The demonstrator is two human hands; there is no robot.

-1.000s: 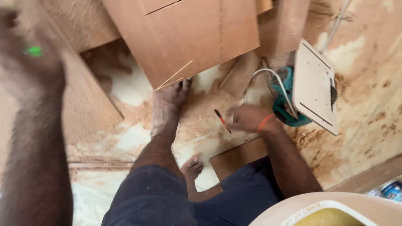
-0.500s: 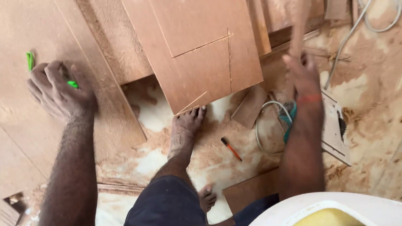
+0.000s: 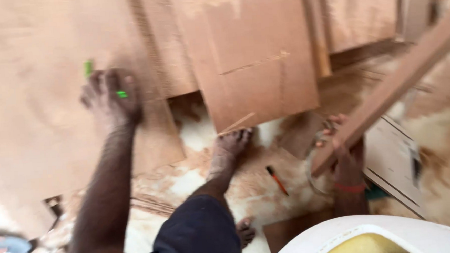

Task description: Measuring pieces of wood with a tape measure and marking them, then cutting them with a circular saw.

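Observation:
My left hand (image 3: 111, 99) rests on a large brown plywood sheet (image 3: 39, 100) at the left, fingers closed around a small green object (image 3: 122, 94). My right hand (image 3: 345, 156) grips the lower end of a long wooden strip (image 3: 397, 84) that slants up to the upper right. A marked plywood board (image 3: 255, 63) lies ahead, and my bare foot (image 3: 229, 149) sits at its near edge. An orange and black pencil (image 3: 277, 180) lies on the sawdust-covered floor between foot and right hand.
More boards are stacked along the top (image 3: 362, 11). A white flat panel (image 3: 394, 164) and a coiled cable (image 3: 314, 163) lie at the right behind the right hand. A white rounded rim (image 3: 343, 236) fills the bottom right. The view is blurred.
My right hand rose from the floor by the pencil, took hold of the wooden strip and tilted it to the right. My left hand settled on the plywood sheet.

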